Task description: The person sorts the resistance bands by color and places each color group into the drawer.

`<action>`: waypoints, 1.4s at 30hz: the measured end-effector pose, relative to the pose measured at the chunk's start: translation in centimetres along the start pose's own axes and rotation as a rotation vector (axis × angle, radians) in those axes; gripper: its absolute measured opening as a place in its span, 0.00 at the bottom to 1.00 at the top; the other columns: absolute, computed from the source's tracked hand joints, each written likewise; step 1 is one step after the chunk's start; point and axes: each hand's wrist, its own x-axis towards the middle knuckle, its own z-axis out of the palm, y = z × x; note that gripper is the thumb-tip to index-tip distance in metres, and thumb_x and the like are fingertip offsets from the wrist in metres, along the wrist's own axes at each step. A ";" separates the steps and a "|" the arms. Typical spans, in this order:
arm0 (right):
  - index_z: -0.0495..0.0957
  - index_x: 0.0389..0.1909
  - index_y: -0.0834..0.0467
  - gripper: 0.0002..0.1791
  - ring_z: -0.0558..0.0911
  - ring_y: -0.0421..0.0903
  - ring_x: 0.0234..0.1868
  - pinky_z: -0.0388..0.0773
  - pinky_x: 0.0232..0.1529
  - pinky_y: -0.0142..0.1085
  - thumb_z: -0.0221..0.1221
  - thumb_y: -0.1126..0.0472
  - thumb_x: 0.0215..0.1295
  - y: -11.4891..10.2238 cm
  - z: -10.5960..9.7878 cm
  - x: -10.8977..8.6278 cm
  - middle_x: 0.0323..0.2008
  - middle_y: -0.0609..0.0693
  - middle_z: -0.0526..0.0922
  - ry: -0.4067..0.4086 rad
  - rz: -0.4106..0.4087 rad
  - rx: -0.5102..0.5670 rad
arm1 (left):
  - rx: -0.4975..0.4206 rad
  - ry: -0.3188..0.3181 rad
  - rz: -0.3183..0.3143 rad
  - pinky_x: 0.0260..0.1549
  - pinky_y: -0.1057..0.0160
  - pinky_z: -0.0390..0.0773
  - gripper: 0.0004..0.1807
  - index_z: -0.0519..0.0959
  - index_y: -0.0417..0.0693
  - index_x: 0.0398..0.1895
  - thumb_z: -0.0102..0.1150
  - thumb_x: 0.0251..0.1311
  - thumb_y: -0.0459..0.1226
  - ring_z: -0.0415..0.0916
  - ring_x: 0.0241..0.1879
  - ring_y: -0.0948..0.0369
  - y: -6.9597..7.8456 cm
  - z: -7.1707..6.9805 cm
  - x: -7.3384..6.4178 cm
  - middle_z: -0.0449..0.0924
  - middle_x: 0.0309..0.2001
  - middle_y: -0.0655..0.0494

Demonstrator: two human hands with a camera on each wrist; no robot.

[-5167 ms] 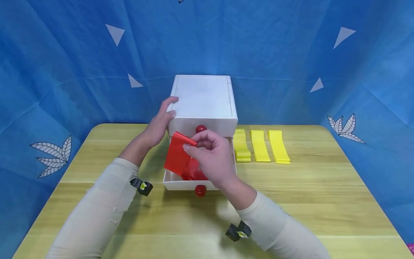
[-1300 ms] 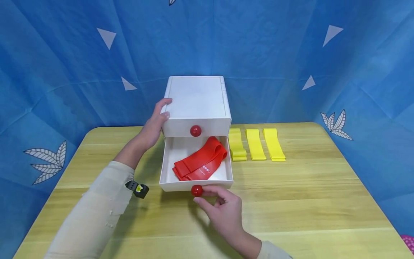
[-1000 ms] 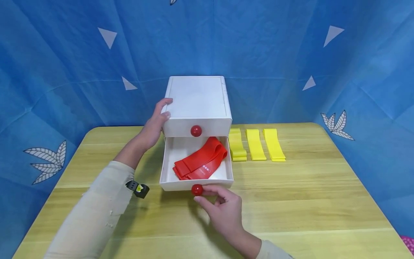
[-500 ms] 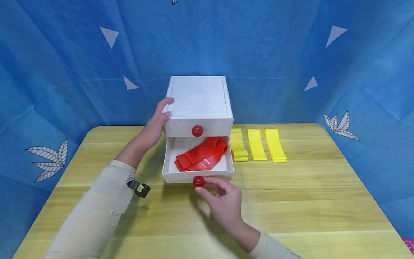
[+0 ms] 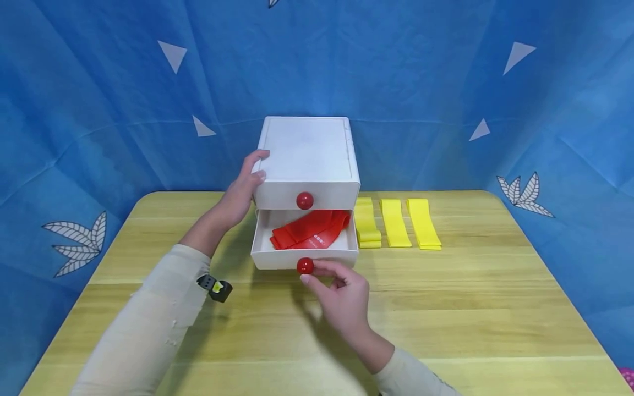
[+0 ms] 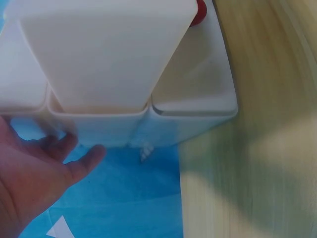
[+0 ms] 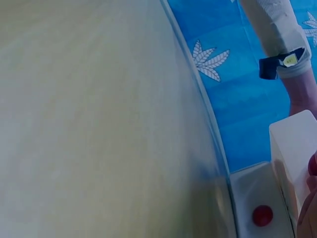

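A white drawer cabinet [image 5: 308,148] stands at the back of the table. Below its upper drawer front, an open drawer [image 5: 264,258] holds folded red resistance bands [image 5: 309,228] with small white print. My right hand [image 5: 344,300] pinches this drawer's round red knob [image 5: 305,266] between thumb and fingers. My left hand [image 5: 238,195] rests against the cabinet's left side, fingertips over the top edge; the left wrist view also has this hand [image 6: 37,173] beside the white casing. In the right wrist view, only a sliver of the right hand [image 7: 309,213] appears at the edge.
Three folded yellow bands [image 5: 394,223] lie on the wooden table [image 5: 470,308], right of the cabinet. Another red knob [image 5: 304,201] sits on the upper drawer front. The right wrist view has a lower drawer's red knob [image 7: 262,215]. A blue curtain [image 5: 396,82] hangs behind.
About five seconds ago my right hand held a red band over the drawer; the bands now lie inside. Over the last second the right hand has pushed the drawer partway in by its knob.
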 end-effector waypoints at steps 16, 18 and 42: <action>0.87 0.39 0.66 0.12 0.80 0.47 0.27 0.61 0.18 0.29 0.73 0.73 0.51 0.5 0.6 1.7 0.36 0.55 0.88 0.025 0.047 0.012 | -0.012 0.000 -0.009 0.62 0.33 0.57 0.28 0.46 0.71 0.77 0.28 0.75 0.53 0.46 0.72 0.49 0.0 0.2 0.1 0.45 0.76 0.52; 0.87 0.39 0.65 0.12 0.81 0.47 0.28 0.62 0.19 0.29 0.73 0.72 0.52 0.6 0.7 1.9 0.36 0.54 0.88 0.026 0.060 0.013 | -0.021 -0.002 -0.012 0.62 0.34 0.58 0.28 0.45 0.72 0.76 0.28 0.75 0.52 0.47 0.71 0.49 -0.1 0.2 0.1 0.45 0.75 0.51; 0.88 0.40 0.52 0.13 0.84 0.39 0.36 0.69 0.24 0.32 0.76 0.61 0.53 5.8 1.9 4.4 0.37 0.39 0.87 0.032 0.093 -0.003 | -0.050 0.003 -0.008 0.63 0.34 0.57 0.28 0.46 0.71 0.76 0.28 0.74 0.51 0.45 0.73 0.49 -0.1 0.2 0.2 0.39 0.77 0.55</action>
